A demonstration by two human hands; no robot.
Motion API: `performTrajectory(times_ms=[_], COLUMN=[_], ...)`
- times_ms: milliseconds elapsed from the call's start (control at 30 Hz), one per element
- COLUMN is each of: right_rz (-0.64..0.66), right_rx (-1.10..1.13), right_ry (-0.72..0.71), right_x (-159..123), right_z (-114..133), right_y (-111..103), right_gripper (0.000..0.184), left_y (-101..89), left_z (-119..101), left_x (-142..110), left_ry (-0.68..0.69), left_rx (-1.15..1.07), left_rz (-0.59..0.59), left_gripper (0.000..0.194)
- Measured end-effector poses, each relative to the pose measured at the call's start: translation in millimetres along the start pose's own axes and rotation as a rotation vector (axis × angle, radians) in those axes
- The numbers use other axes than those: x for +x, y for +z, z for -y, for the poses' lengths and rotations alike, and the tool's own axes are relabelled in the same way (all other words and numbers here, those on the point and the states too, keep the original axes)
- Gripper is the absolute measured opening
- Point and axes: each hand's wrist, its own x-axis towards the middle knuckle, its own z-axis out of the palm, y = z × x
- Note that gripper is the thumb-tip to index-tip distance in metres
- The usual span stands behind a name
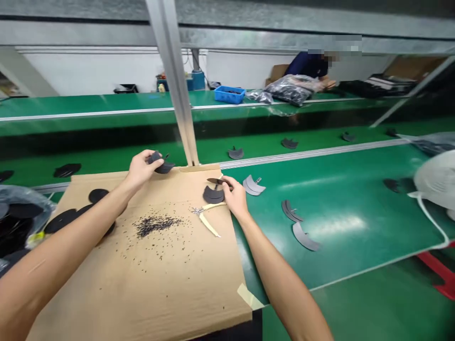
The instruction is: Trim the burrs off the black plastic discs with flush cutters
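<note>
My left hand (141,168) pinches a black curved plastic part (161,166) with a small stem, above the far edge of the cardboard sheet (170,293). At the sheet's right edge, my right hand (234,193) is closed on a dark curved plastic part (215,181), seen nearly edge-on. Just below it lies another black crescent-shaped part (213,195). A pair of nippers (206,219) with cream handles rests spread on the cardboard near my right wrist. Between my arms is a scattered heap of tiny black bits (154,225).
Several curved parts (253,185) lie on the green table (341,189) and the green strip behind it. Black discs (61,220) and a plastic bag (24,208) are at left. A metal post (177,85) rises ahead. A white fan (437,182) stands right. Across sits a person (307,65).
</note>
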Motion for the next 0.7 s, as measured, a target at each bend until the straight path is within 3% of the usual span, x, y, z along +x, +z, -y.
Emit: performTrajectory(times_ms=[167, 333, 467, 600, 700], right_rz=[0.008, 0.007, -0.010, -0.007, 0.169], right_rx=[0.022, -0.007, -0.051, -0.059, 0.040], right_ry=[-0.037, -0.076, -0.103, -0.158, -0.222], right_x=[2, -1, -5, -15, -29], right_z=[0, 0, 9, 35, 61], right_y=[-1, -1, -5, -9, -4], right_gripper=[0.041, 0.045, 0.046, 0.038, 0.025], left_y=[-19.9, -28.4, -29.3, -29.5, -25.9], left_z=[-21, -33, -34, -38, -44], left_x=[-56, -106, -124, -135, -145], left_ry=[-0.031, -0.033, -0.068, -0.116, -0.149], left_rx=[-0.252, -0.298, -0.357, -0.433, -0.499], left_rz=[0.183, 0.392, 0.438, 0.477, 0.504], left_gripper=[0.022, 0.019, 0.017, 0.016, 0.019])
